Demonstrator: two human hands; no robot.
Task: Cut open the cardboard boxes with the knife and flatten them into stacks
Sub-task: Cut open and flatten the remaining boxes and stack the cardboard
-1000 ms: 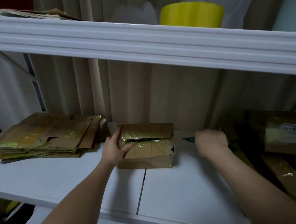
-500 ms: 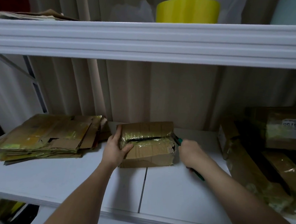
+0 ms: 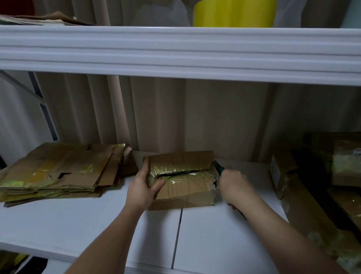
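A small taped cardboard box (image 3: 187, 187) sits on the white shelf (image 3: 83, 226), its top seam slit open along the middle. My left hand (image 3: 145, 186) grips the box's left end, thumb on top. At the box's right end my right hand (image 3: 233, 186) holds a green-handled knife (image 3: 220, 169), whose tip touches the upper right corner of the box. A stack of flattened cardboard (image 3: 53, 170) lies to the left on the same shelf.
Several uncut taped boxes (image 3: 330, 185) are piled at the right end of the shelf. An upper shelf (image 3: 181, 51) hangs low overhead with a yellow roll (image 3: 234, 11) on it. A beige corrugated wall is close behind.
My right hand carried the knife from the right side of the shelf leftward to the box's right end. My left hand kept its hold on the box.
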